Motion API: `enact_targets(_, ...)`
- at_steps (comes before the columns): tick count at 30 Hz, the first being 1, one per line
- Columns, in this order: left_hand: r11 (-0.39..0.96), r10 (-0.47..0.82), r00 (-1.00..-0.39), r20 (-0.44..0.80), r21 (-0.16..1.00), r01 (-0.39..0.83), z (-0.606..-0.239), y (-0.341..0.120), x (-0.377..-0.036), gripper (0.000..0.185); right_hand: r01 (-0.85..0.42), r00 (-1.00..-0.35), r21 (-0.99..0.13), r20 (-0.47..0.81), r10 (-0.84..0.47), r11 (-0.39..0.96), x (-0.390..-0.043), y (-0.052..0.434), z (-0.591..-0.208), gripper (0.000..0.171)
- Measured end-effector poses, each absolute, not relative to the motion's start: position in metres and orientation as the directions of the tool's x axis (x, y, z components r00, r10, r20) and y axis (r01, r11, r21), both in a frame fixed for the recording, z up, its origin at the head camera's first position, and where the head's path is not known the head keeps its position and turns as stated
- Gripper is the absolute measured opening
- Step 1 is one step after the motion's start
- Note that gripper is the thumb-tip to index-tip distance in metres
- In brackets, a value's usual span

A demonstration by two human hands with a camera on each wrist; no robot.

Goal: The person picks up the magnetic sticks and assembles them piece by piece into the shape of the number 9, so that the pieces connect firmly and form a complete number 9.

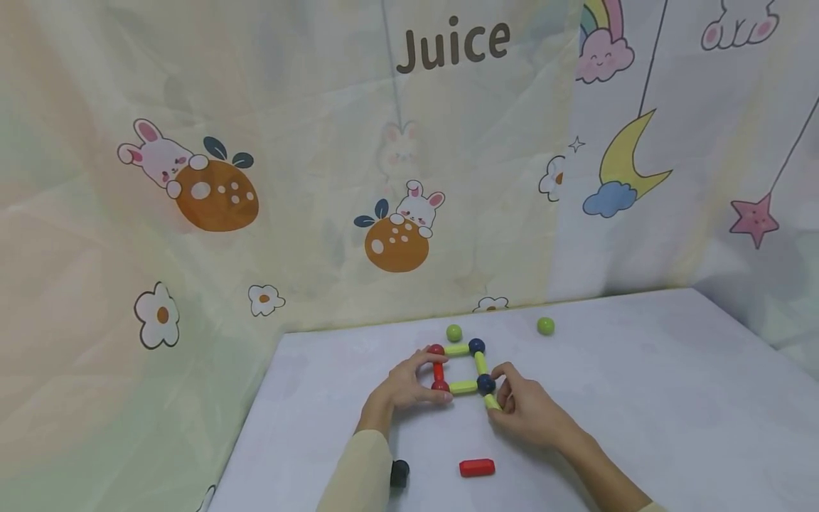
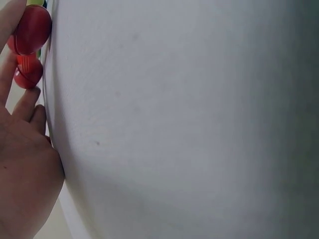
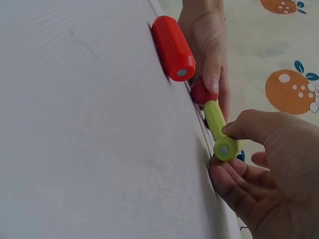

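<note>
A square of magnetic rods and balls lies on the table: two red balls (image 1: 440, 386) joined by a red rod (image 1: 438, 370) on the left, two dark blue balls (image 1: 486, 384) on the right, yellow-green rods (image 1: 463, 387) between. My left hand (image 1: 404, 384) holds the square's red side, index finger at the far red ball and thumb at the near red ball (image 2: 33, 29). My right hand (image 1: 527, 411) pinches another yellow-green rod (image 3: 225, 149) between thumb and fingers, one end at the near blue ball. Its silvery end face points toward the right wrist camera.
A loose red rod (image 1: 476, 467) lies nearer the table's front. Two green balls (image 1: 546, 326) sit toward the back, one just behind the square. A black object (image 1: 399, 473) is partly hidden by the left sleeve. A printed cloth (image 1: 307, 178) hangs behind the table.
</note>
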State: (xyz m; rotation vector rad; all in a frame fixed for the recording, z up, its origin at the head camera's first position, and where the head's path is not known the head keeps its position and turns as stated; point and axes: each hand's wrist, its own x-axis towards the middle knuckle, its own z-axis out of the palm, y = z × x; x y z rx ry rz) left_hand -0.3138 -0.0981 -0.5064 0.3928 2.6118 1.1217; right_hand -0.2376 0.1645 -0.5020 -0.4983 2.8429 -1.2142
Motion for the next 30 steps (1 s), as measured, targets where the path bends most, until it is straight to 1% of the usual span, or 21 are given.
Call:
enact_targets(3, 0.660, 0.357, -0.924, -0.141, 0.737, 0.143, -0.507, -0.098, -0.314, 0.068, -0.231, -0.968, -0.721, 0.103, -0.229, 0.653, -0.237, 0.164, -0.499, 0.055)
enact_targets(6, 0.660, 0.359, -0.922, -0.145, 0.738, 0.140, -0.506, -0.098, -0.314, 0.068, -0.215, -0.975, -0.719, 0.115, -0.192, 0.661, -0.236, 0.165, -0.497, 0.055)
enact_targets(11, 0.659, 0.351, -0.923, -0.154, 0.742, 0.127, -0.504, -0.098, -0.314, 0.069, -0.216, -0.975, -0.710, 0.123, -0.184, 0.671, -0.236, 0.164, -0.497, 0.056)
enact_targets(22, 0.660, 0.349, -0.924, -0.157, 0.741, 0.124, -0.502, -0.098, -0.313, 0.069, -0.150, -0.988, -0.712, 0.074, -0.138, 0.686, -0.236, 0.155, -0.498, 0.051)
enact_targets(30, 0.661, 0.345, -0.926, -0.155, 0.740, 0.123, -0.503, -0.099, -0.313, 0.070, -0.107, -0.992, -0.706, 0.033, -0.119, 0.700, -0.237, 0.149, -0.498, 0.054)
